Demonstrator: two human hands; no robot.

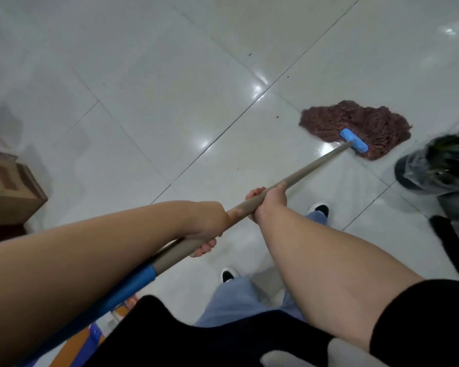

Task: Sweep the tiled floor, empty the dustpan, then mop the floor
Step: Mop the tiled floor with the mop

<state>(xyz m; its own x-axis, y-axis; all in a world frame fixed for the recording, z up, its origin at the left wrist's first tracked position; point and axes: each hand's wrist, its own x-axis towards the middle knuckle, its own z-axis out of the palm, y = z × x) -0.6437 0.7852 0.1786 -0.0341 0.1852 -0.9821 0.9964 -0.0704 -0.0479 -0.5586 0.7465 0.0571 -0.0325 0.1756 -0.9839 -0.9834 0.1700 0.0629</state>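
Fingers (pixel 206 249) of the left hand (pixel 210 223) are curling under the mop handle (pixel 302 172) and clenching it just above the blue grip (pixel 133 286), while the right hand (pixel 269 201) is wrapping the same grey shaft a little farther down, its fingertips showing over the top. Both hands are grasping the pole close together, with only a short stretch of shaft between them.

The handle is running diagonally up and to the right, ending in a blue clamp (pixel 354 140) that is pinning the brown mop head (pixel 355 127) flat on the glossy tiled floor (pixel 170 88). A few dark specks (pixel 277 117) are lying on the tiles left of the strands, so the mopping appears to be under way rather than finished.

To do this pass well, the person would likely be keeping the head spread flat, drawing it across the specks in overlapping strokes, and steering clear of the plastic-lined bin (pixel 440 165) standing just right of the mop.

Both forearms are reaching forward and down, bare below black sleeves, the left crossing in from the lower left, the right coming in from the lower right. Two black shoes (pixel 319 209) are standing apart below the pole. A cardboard box (pixel 8 192) is sitting at the left edge.
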